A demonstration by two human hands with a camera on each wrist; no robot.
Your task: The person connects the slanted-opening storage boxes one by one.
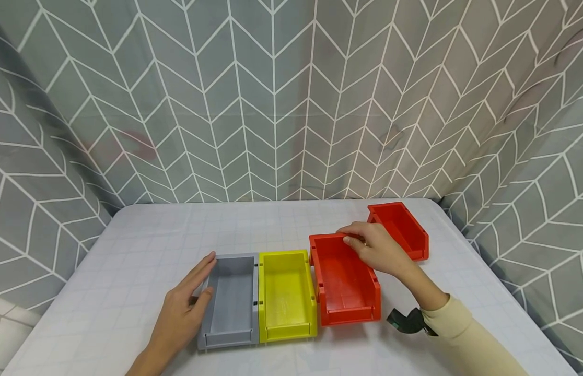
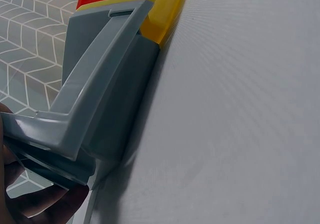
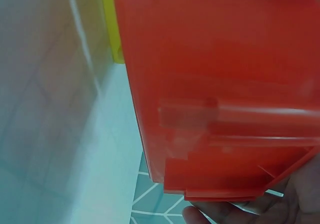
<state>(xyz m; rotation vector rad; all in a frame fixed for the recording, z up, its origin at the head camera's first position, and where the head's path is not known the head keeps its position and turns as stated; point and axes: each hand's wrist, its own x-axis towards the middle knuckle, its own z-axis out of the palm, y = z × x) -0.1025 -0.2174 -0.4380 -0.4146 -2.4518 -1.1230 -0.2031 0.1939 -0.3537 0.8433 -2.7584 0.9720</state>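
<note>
My right hand (image 1: pixel 378 249) pinches the back right rim of a red storage bin (image 1: pixel 345 282), thumb on the inner side. This bin stands right beside a yellow bin (image 1: pixel 287 287), slightly askew to it, and its right side fills much of the right wrist view. My left hand (image 1: pixel 181 308) rests against the left side of a grey bin (image 1: pixel 232 292), fingers fairly straight toward its back corner and thumb at the rim. Grey and yellow bins stand side by side, edges touching. In the left wrist view, fingers (image 2: pixel 55 204) lie close to the grey bin's side.
A second red bin (image 1: pixel 404 230) stands at the back right of the white table (image 1: pixel 155 230), behind my right hand. A black strap-like piece (image 1: pixel 409 320) hangs by the right sleeve. Patterned grey curtain (image 1: pixel 272 104) encloses the back and sides.
</note>
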